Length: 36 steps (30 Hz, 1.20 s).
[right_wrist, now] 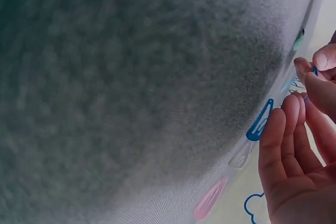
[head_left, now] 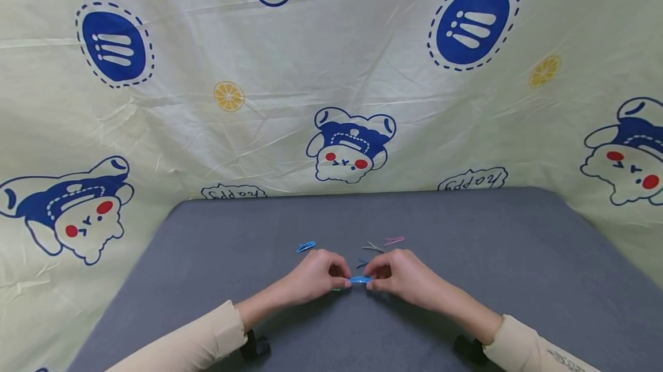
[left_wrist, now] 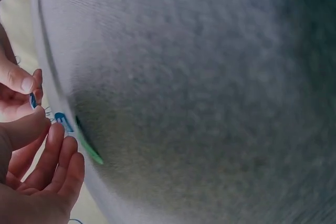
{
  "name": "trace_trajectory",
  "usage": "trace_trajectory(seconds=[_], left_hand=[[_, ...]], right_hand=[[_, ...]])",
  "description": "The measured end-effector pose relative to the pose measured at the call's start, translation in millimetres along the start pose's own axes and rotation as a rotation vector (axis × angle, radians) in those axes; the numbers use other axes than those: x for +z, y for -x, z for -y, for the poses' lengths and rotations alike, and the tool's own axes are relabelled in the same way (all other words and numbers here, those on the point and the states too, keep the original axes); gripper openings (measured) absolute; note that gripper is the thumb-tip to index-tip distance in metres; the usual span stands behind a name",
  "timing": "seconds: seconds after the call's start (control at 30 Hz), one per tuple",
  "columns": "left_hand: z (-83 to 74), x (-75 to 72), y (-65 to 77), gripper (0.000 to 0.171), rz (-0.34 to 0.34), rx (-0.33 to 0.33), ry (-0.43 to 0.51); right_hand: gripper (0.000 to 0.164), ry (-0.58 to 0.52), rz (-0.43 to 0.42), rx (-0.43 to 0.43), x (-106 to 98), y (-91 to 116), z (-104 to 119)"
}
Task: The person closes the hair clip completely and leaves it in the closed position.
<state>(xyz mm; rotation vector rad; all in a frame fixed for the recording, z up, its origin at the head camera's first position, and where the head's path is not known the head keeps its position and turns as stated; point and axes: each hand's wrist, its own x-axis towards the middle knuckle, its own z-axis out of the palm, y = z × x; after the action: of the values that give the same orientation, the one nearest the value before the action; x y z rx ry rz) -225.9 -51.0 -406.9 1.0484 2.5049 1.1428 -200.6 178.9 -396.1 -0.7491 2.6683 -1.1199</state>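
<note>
Clip [head_left: 361, 280], slender and bright blue, sits over dark grey table [head_left: 217, 245], long axis left–right, left hand [head_left: 317, 275] and right hand [head_left: 409, 279] pinching its ends; pointing direction unclear. Slim green clip [left_wrist: 89, 142] lies near left hand; pink teardrop clip [head_left: 395, 240] beyond right.

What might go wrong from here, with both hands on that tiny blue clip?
The held blue clip is small and pinched at its ends by the fingertips of the left hand and right hand, so it might slip loose. The green clip lies close to the left hand and could get nudged. Likewise, the right hand might brush the dark blue clip near its fingers.
</note>
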Motion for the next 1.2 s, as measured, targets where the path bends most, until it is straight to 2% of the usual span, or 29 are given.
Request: trace_trajectory(seconds=[0.3,0.53,0.8,1.0,1.2], left_hand=[[1.0,4.7,-3.3,0.006,0.015,0.010,-0.084],[2.7,8.9,-4.5,0.009,0.002,0.010,-0.090],[6.5,13.0,-5.4,0.010,0.010,0.041,-0.105],[6.2,11.1,-6.1,0.009,0.026,0.035,-0.129],[2.8,6.7,-5.8,0.008,0.048,0.034,-0.110]], right_hand=[[0.008,0.048,0.045,-0.016,4,-5,-7],[0.009,0.019,0.058,-0.011,3,-5,-12],[0.009,0.021,0.089,-0.026,3,-3,-14],[0.010,0.025,0.085,-0.034,3,-3,-15],[0.011,0.003,0.069,-0.030,0,0,-16]])
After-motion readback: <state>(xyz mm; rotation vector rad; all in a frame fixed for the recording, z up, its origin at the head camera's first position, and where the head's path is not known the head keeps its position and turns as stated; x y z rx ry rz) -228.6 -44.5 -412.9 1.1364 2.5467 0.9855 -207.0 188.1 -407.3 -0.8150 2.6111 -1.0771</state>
